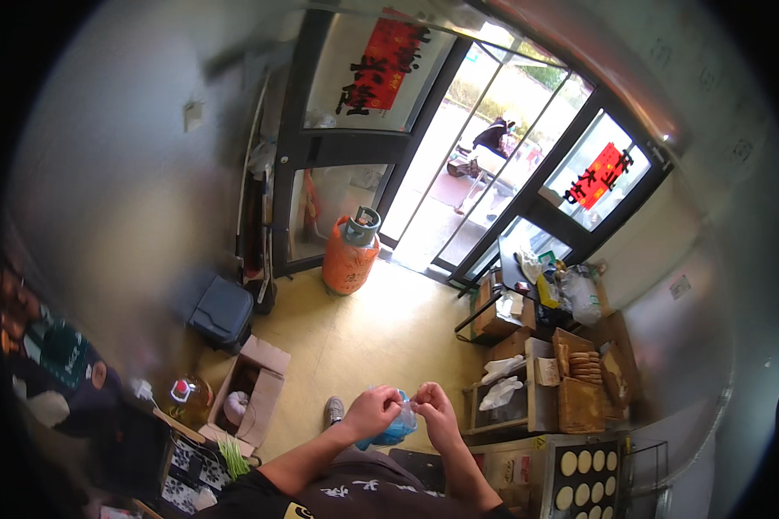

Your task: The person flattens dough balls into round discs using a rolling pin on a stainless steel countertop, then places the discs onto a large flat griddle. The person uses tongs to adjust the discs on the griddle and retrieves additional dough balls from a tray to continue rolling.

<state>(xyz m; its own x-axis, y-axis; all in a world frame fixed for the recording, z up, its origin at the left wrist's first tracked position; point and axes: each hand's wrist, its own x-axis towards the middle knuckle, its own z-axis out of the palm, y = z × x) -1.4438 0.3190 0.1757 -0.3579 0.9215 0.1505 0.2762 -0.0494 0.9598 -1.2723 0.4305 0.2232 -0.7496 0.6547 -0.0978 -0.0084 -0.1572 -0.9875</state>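
A blue and clear plastic bag (pixel 400 425) hangs between my hands in front of my dark shirt. My left hand (pixel 380 412) pinches its top edge between thumb and fingers. Close beside it, my right hand (pixel 431 403) pinches the bag's other upper corner. What the bag holds cannot be made out. Below and to the right, round pale dough cakes (pixel 584 462) lie in rows on a dark griddle.
An orange gas cylinder (pixel 350 256) stands by the glass door. At left are an open cardboard box (pixel 276 358), a grey bin (pixel 221 311) and an oil jug (pixel 190 394). Flatbreads (pixel 585 367) fill a wooden box at right, near a cluttered table (pixel 510 263). A person is outside.
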